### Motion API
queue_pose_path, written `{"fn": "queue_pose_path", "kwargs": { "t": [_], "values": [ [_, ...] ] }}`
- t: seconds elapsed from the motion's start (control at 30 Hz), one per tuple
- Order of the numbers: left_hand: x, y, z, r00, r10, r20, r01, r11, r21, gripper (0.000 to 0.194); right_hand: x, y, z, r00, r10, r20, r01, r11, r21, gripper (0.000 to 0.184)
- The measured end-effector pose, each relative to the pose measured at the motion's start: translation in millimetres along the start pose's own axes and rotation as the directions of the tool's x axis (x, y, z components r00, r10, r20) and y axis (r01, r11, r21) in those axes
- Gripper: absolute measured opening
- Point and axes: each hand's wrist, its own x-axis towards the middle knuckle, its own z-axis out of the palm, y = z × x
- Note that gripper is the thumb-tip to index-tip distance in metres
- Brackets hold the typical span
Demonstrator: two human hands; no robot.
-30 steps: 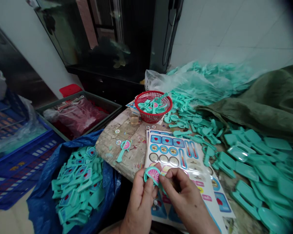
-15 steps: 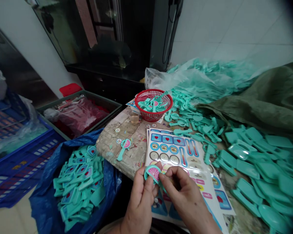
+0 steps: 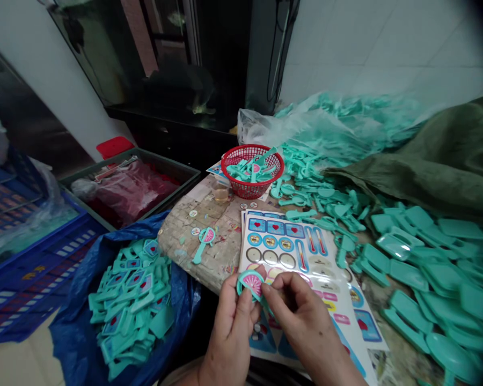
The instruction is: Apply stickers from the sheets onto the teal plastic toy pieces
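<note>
Toy piece [image 3: 251, 283], teal with a pink fan-like face, sits up between both hands, just over the near edge of the sticker sheets [image 3: 282, 227]. Left hand [image 3: 230, 327] has it clamped, thumb laid across the lower part of that pink face, fingers behind. And here's the right hand [image 3: 308, 327], thumb and fingers drawn together at the piece's right edge, pinching it there; exactly how those fingertips sit behind the thumb, I cannot tell.

Underneath, the sheets overlap on the table [image 3: 221, 230], printed with red hearts, round faces, thermometers and pink labels. Over to the left, well apart from the hands, a matching piece [image 3: 204, 245] lies flat on the tabletop, touching or just beside a small round sticker [image 3: 195, 231]. Beyond the sheets stands the red basket [image 3: 250, 190], holding more teal parts, with a small clear cup [image 3: 221, 194] just beside it.

Out to the right, loose teal parts [image 3: 406, 268] spread in a wide heap, dark green cloth [image 3: 438, 155] draped over some, a clear plastic bag [image 3: 261, 127] of more behind. Down on the left, a blue bag [image 3: 78, 335] gapes open, full of heart-marked pieces [image 3: 134, 300], beside a blue crate [image 3: 28, 292].
</note>
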Motion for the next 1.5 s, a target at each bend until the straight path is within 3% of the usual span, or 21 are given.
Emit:
{"fn": "queue_pose_path", "kwargs": {
  "t": [0.97, 1.33, 1.5],
  "values": [
    [-2.1, 2.8, 5.1, 0.999, 0.002, -0.047, -0.001, 1.000, 0.004, 0.027, -1.8, 1.4, -1.8, 0.999, -0.014, -0.037, 0.012, 0.998, -0.054, 0.026],
    [-2.5, 3.8, 4.1, 0.997, -0.022, -0.071, 0.025, 0.999, 0.043, 0.028, -3.9, -0.4, -2.6, 0.996, -0.071, -0.050, 0.070, 0.997, -0.022, 0.023],
    [-2.6, 3.6, 1.4, 1.000, -0.014, -0.006, 0.015, 0.999, 0.050, 0.027, -4.7, -0.1, -3.5, 0.997, -0.070, -0.025, 0.069, 0.997, -0.030, 0.025]
  ]
}}
